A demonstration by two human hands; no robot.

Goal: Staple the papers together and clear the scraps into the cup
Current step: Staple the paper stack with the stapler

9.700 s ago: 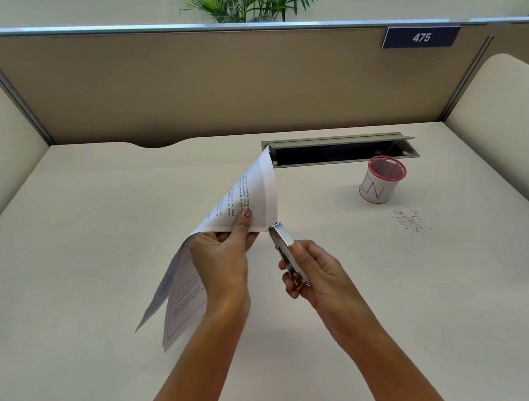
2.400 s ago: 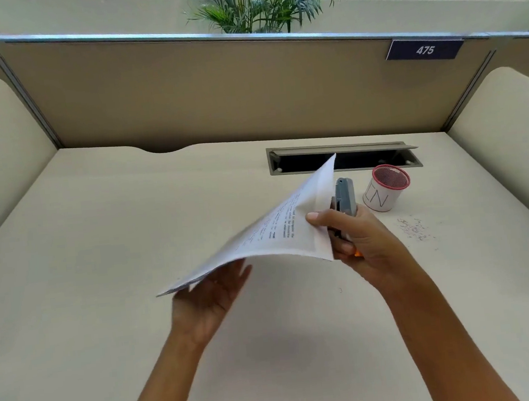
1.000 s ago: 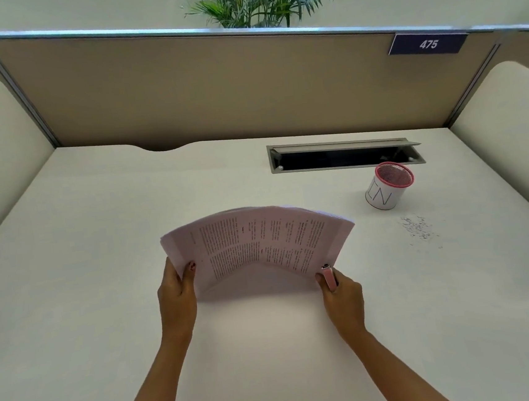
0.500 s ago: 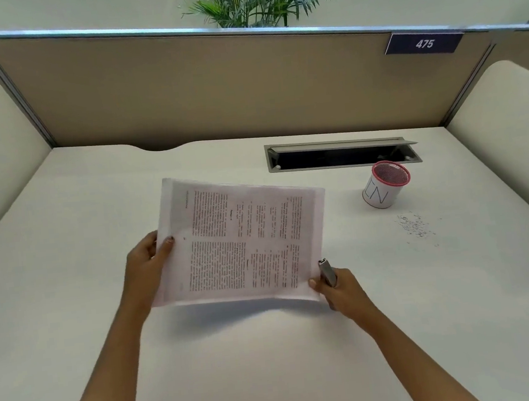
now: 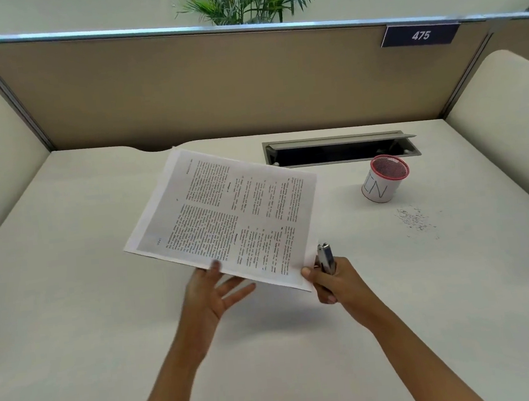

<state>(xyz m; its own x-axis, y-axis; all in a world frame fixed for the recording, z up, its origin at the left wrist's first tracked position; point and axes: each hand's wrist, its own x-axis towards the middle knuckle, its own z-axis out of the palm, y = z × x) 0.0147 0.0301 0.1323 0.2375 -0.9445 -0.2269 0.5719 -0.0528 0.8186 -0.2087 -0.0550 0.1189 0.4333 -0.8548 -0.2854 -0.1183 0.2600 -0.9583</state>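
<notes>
- Above the middle of the tabletop point(image 5: 74, 315), the papers point(image 5: 226, 217) are held off the surface, printed side up, the long axis running from near-right to far-left and the far edge tilted upward.
- Print on the sheets runs sideways to the viewer in columns; it is too small to read.
- Right hand point(image 5: 335, 282): the thumb pinches the near-right corner of the papers, while the fingers are curled around a stapler point(image 5: 326, 258) whose silver nose points up and away, just beside the paper's edge.
- Left hand point(image 5: 210, 291): open, fingers spread, under the near edge of the papers; only a fingertip shows above the sheet.
- At the far right stands a cup point(image 5: 384, 178) with a red mesh rim, upright, hand-lettered "IN" on its white side.
- Scraps point(image 5: 415, 219) lie scattered just in front of the cup.
- A plate on the divider point(image 5: 213, 85) reads "475".
</notes>
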